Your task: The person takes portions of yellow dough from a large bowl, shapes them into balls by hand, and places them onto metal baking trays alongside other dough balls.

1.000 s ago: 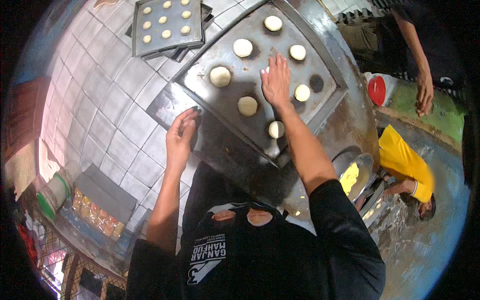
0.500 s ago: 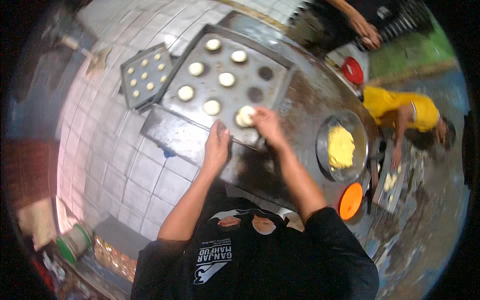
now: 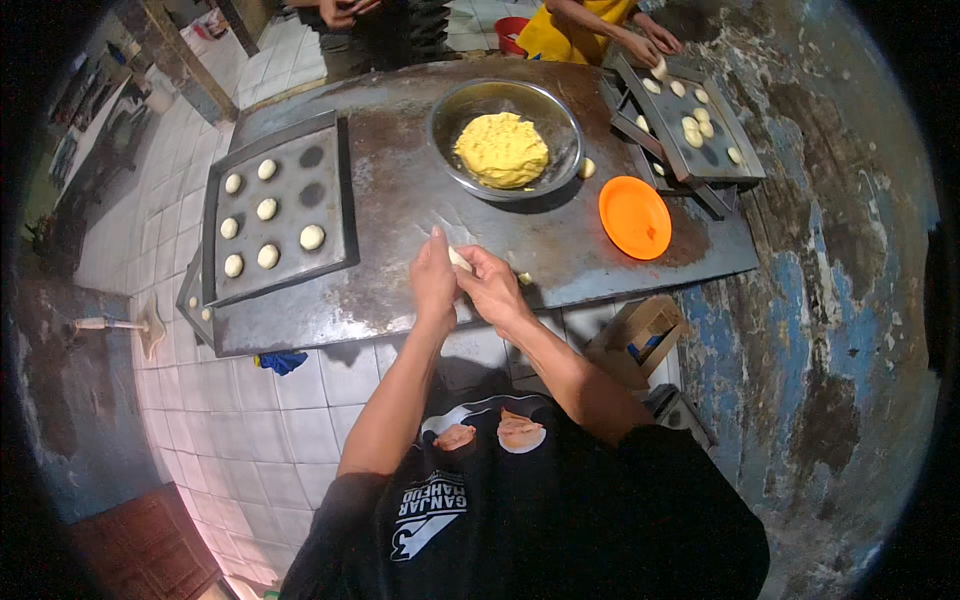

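Over the table's front edge my left hand [image 3: 435,280] and my right hand [image 3: 492,288] are pressed together. A small pale dough piece [image 3: 459,259] shows between them, partly covered by fingers. The left fingers point away from me, while those of the right hand curl round the piece. Just beyond stands a steel bowl [image 3: 447,180] with a lump of yellow filling [image 3: 502,150]. To the left, a dark metal baking tray [image 3: 290,222] bears several round dough balls [image 3: 267,208], spaced apart.
An orange plate [image 3: 635,217] lies right of the bowl, near one dough ball [image 3: 587,168]. Stacked trays [image 3: 735,130] with dough pieces stand far right, where a person in yellow [image 3: 575,35] reaches in. Another person's hands [image 3: 345,10] show at the back. A wooden stool [image 3: 640,340] stands below.
My view has swung right. My right hand has left the dough ball at the tray's near edge, and both hands have come together in front of the bowl around a dough piece.
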`<state>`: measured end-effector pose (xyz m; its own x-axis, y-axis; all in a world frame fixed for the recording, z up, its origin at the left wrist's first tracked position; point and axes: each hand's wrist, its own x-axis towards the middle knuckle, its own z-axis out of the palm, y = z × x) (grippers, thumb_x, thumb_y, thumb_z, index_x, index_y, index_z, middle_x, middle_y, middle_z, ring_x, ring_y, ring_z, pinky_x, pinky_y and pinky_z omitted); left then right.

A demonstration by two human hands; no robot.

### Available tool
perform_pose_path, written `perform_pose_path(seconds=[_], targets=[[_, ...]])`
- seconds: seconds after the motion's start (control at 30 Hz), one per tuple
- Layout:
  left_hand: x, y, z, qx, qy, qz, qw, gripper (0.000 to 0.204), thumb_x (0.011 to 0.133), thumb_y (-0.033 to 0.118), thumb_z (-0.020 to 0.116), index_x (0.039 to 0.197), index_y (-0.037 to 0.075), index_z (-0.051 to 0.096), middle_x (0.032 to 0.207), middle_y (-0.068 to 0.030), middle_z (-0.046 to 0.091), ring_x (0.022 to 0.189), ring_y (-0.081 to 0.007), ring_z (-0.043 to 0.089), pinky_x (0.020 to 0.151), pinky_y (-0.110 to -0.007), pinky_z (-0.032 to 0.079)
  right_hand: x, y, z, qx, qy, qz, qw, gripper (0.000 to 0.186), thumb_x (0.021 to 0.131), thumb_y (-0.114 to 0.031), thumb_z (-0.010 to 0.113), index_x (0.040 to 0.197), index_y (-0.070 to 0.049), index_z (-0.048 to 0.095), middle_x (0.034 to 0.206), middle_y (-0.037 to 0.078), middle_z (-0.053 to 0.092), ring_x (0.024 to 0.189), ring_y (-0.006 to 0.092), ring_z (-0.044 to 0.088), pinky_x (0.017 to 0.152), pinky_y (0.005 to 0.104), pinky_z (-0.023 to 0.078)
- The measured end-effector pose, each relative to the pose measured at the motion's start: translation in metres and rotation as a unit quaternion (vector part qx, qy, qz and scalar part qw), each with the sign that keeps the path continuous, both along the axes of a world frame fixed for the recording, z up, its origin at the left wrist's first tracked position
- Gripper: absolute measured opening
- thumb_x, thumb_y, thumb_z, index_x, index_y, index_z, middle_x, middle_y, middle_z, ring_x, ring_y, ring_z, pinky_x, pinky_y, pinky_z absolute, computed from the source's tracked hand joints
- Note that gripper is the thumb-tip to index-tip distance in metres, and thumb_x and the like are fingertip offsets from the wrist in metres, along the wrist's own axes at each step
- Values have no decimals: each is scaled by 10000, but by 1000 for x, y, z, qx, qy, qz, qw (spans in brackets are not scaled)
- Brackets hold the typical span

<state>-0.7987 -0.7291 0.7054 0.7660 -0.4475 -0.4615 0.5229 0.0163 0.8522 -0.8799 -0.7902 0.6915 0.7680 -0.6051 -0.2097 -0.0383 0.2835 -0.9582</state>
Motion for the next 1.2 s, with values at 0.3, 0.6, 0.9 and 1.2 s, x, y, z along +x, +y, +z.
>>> perform_pose_path(seconds=[0.3,0.6,0.9,1.2], targets=[[18,12,-96,74,-156,-264,949,495,946,214,640,1382,29,498,1115,-94,655,996,-201,626,834,-366,521,0,-48,-37,-517,147,121,834,239,927,-141,613,1127,-23,667,900,183,674,883,408,638,846,459,527],[98,-85,-40,-165,-80,-236,954,555,858,6,754,1343,39,487,1296,-114,657,1189,-189,624,1047,-323,467,84,-307,-62,-559,138,-24,817,265,846,-174,729,1054,-12,713,1110,198,687,1076,361,658,940,440,519],[178,-144,-37,-27,-211,-312,926,515,822,68,826,1269,27,574,1209,-84,697,1116,-176,653,988,-317,509,108,-366,-110,-570,319,102,750,246,820,-204,714,1038,-88,708,1061,190,697,962,376,664,858,460,523],[150,-206,-49,93,-345,-279,891,555,777,199,853,1220,34,561,1025,-223,719,1010,-417,698,827,-455,554,103,-239,-3,-211,73,-22,975,493,966,-40,580,1438,18,449,1283,160,636,1213,202,592,1058,316,457]])
